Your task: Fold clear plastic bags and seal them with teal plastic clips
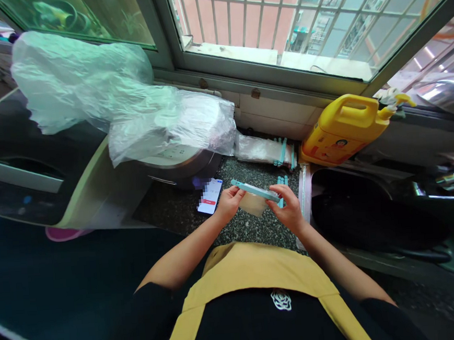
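Note:
Between both hands stretches a light-blue sealing clip [255,190], with a small translucent plastic bag [253,204] hanging below it. My left hand [228,203] pinches the clip near its left end. Closed around the other end is my right hand [287,207], thumb and fingers at the bag's top corner. Several more blue clip rods [282,180] lie on the counter just behind my right hand. Farther back, a stack of clear bags [262,150] has blue clips across its right end. Left of my left hand lies a phone [210,196] with its screen lit.
Plastic sheeting [136,109] covers a rounded appliance [171,166] at the back left, beside a large dark machine [22,160]. A yellow pump jug [342,129] stands by the sink [307,200] on the right. Behind the speckled counter [251,231] is a barred window [238,17].

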Action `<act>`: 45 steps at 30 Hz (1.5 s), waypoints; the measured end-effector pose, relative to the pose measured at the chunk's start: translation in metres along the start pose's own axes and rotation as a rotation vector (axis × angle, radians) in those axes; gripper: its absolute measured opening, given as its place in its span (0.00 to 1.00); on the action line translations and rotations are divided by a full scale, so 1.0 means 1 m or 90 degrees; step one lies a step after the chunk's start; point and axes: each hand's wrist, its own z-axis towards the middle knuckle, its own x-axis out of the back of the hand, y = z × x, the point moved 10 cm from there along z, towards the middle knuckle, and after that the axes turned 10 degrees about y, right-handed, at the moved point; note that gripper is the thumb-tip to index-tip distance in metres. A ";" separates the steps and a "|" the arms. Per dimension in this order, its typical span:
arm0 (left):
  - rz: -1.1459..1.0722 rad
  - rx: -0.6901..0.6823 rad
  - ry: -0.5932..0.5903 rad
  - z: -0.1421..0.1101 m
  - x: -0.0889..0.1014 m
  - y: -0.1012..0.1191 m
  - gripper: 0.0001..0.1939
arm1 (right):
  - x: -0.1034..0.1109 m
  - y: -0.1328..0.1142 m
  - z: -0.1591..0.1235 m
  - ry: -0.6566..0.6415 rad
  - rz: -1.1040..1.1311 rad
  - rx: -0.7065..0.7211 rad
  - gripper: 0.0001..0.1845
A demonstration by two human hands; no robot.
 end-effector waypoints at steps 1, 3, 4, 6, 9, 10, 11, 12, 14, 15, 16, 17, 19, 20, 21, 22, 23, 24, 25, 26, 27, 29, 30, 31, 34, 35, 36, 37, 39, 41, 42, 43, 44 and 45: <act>0.004 -0.002 -0.001 0.000 0.000 0.000 0.17 | 0.002 -0.007 0.001 0.015 -0.041 0.041 0.13; 0.003 -0.002 -0.003 0.000 0.000 0.000 0.16 | 0.004 -0.018 0.001 0.035 -0.109 0.099 0.08; -0.001 -0.001 -0.002 0.000 0.000 0.000 0.16 | 0.005 -0.021 0.001 0.044 -0.129 0.114 0.07; -0.017 0.003 0.012 0.001 0.002 0.000 0.16 | 0.008 -0.024 0.001 0.072 -0.132 0.120 0.06; -0.046 0.013 0.060 0.003 0.010 -0.002 0.17 | 0.018 -0.016 -0.001 0.141 -0.064 0.065 0.06; -0.055 0.017 0.078 0.004 0.013 -0.002 0.18 | 0.022 -0.010 -0.002 0.167 -0.024 0.029 0.06; -0.064 0.022 0.093 0.005 0.015 -0.002 0.18 | 0.026 -0.001 -0.004 0.194 0.023 -0.016 0.06; -0.074 0.027 0.106 0.006 0.017 -0.003 0.18 | 0.029 0.009 -0.006 0.224 0.074 -0.066 0.07; -0.094 0.033 0.121 0.008 0.019 -0.002 0.19 | 0.031 0.031 -0.011 0.273 0.184 -0.179 0.11; -0.103 0.033 0.126 0.008 0.019 -0.001 0.19 | 0.030 0.041 -0.014 0.288 0.233 -0.236 0.12; -0.112 0.031 0.131 0.009 0.019 0.000 0.19 | 0.027 0.051 -0.017 0.293 0.274 -0.292 0.14; -0.118 0.029 0.135 0.009 0.019 0.000 0.19 | 0.022 0.058 -0.020 0.285 0.308 -0.345 0.16; -0.128 0.026 0.143 0.009 0.019 0.000 0.19 | 0.007 0.068 -0.024 0.236 0.347 -0.436 0.19; -0.132 0.026 0.147 0.009 0.019 0.000 0.20 | 0.000 0.069 -0.026 0.203 0.354 -0.468 0.21; -0.137 0.025 0.150 0.009 0.018 0.000 0.20 | -0.007 0.069 -0.027 0.169 0.355 -0.488 0.23; -0.141 0.025 0.152 0.009 0.017 -0.001 0.20 | -0.014 0.067 -0.026 0.135 0.352 -0.498 0.24; -0.144 0.025 0.155 0.009 0.017 -0.001 0.20 | -0.020 0.065 -0.026 0.103 0.349 -0.498 0.24; -0.145 0.024 0.156 0.009 0.016 -0.001 0.20 | -0.025 0.062 -0.024 0.077 0.344 -0.491 0.25; -0.145 0.024 0.155 0.009 0.015 -0.002 0.20 | -0.030 0.059 -0.022 0.059 0.339 -0.481 0.25; -0.144 0.025 0.153 0.009 0.014 -0.002 0.20 | -0.033 0.057 -0.020 0.049 0.331 -0.470 0.24; -0.144 0.025 0.150 0.008 0.013 -0.002 0.19 | -0.035 0.056 -0.018 0.047 0.321 -0.460 0.23; -0.151 0.027 0.151 0.008 0.013 -0.001 0.19 | -0.034 0.055 -0.016 0.061 0.297 -0.440 0.22; -0.157 0.029 0.155 0.008 0.013 -0.002 0.19 | -0.033 0.054 -0.015 0.066 0.286 -0.430 0.22; -0.165 0.031 0.161 0.008 0.014 -0.002 0.19 | -0.033 0.054 -0.014 0.065 0.276 -0.421 0.22; -0.182 0.032 0.177 0.008 0.016 -0.002 0.18 | -0.031 0.050 -0.014 0.040 0.255 -0.392 0.20; -0.184 0.030 0.179 0.008 0.016 -0.002 0.18 | -0.029 0.049 -0.014 0.035 0.251 -0.383 0.19; -0.185 0.027 0.181 0.008 0.016 -0.002 0.18 | -0.026 0.047 -0.013 0.036 0.248 -0.374 0.18; -0.185 0.024 0.183 0.007 0.016 -0.002 0.17 | -0.023 0.046 -0.012 0.044 0.247 -0.367 0.17; -0.184 0.019 0.188 0.007 0.015 -0.002 0.17 | -0.016 0.045 -0.010 0.073 0.247 -0.363 0.18; -0.180 0.015 0.192 0.006 0.015 -0.003 0.16 | -0.011 0.046 -0.007 0.101 0.243 -0.366 0.19; -0.177 0.014 0.191 0.006 0.014 -0.004 0.15 | -0.010 0.046 -0.006 0.110 0.238 -0.369 0.19; -0.174 0.013 0.190 0.005 0.014 -0.005 0.15 | -0.010 0.047 -0.005 0.117 0.230 -0.370 0.19; -0.172 0.013 0.187 0.005 0.013 -0.005 0.15 | -0.009 0.047 -0.004 0.124 0.222 -0.370 0.18; -0.173 0.013 0.186 0.005 0.013 -0.005 0.15 | -0.008 0.048 -0.004 0.132 0.214 -0.369 0.17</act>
